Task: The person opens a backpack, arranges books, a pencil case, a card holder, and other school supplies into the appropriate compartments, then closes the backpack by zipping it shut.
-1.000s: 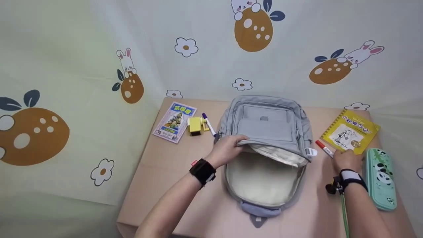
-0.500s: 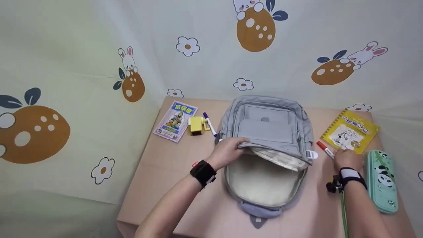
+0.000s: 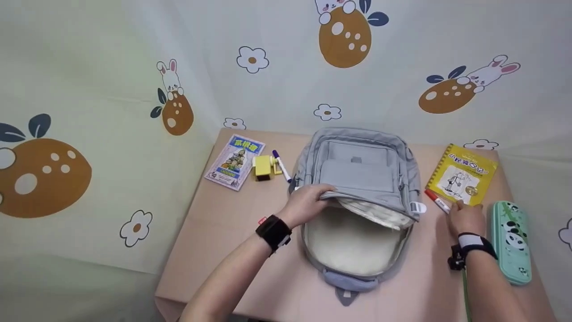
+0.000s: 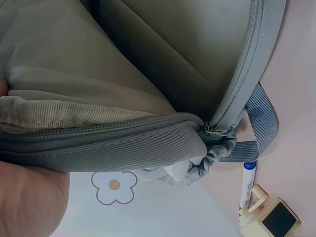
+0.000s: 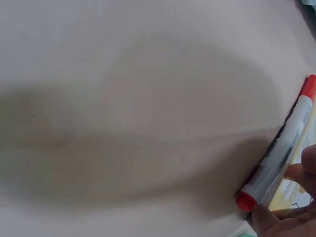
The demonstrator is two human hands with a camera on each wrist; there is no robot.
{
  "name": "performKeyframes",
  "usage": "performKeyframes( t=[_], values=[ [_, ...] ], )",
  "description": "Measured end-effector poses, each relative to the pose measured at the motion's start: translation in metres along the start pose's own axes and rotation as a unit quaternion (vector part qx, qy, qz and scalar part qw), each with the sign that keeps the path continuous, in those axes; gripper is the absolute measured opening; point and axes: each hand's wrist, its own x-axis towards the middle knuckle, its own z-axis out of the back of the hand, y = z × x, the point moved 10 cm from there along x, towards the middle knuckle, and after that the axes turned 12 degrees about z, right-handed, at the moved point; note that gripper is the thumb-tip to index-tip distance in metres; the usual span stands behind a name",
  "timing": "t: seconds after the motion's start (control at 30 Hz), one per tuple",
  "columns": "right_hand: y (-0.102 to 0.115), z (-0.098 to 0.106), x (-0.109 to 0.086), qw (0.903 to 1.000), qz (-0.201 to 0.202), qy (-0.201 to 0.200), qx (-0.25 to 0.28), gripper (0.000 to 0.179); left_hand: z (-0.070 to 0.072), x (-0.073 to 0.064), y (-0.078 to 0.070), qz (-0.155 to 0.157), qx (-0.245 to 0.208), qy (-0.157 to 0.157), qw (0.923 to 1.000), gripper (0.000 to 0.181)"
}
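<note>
A grey backpack lies with its main compartment unzipped, its pale lining showing. My left hand grips the upper edge of the opening and holds it raised; in the left wrist view, part of that hand shows below the zipper. On the right, my right hand pinches the near edge of a yellow spiral notebook. Close beside these fingers lies a red-capped white marker; the right wrist view shows the marker along the notebook's edge.
A green panda pencil case lies right of my right wrist. Left of the backpack are a purple comic-style booklet, a yellow pencil sharpener with a crank and a purple-capped marker. Patterned cloth hangs behind the table.
The yellow notebook has shifted a little left and turned slightly, with my right hand at its near edge. My left hand keeps holding the backpack's opening.
</note>
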Motion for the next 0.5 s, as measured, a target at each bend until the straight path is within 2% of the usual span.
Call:
performKeyframes(
  t=[0.17, 0.23, 0.33, 0.5],
  values=[
    [-0.003, 0.009, 0.002, 0.9999, 0.009, -0.007, 0.012, 0.052, 0.001, -0.001, 0.001, 0.003, -0.002, 0.002, 1.0, 0.033],
    [-0.008, 0.012, 0.005, 0.9997, -0.005, -0.01, 0.02, 0.053, 0.0, 0.0, 0.002, 0.004, -0.002, 0.0, 1.0, 0.033],
    [-0.02, 0.015, 0.008, 0.9979, -0.047, -0.021, 0.04, 0.058, -0.001, 0.0, 0.002, 0.005, -0.002, 0.001, 1.0, 0.034],
    [-0.026, 0.018, 0.012, 0.9956, -0.082, -0.038, 0.024, 0.06, -0.002, 0.0, 0.001, 0.01, -0.006, 0.004, 0.9999, 0.033]
  ],
)
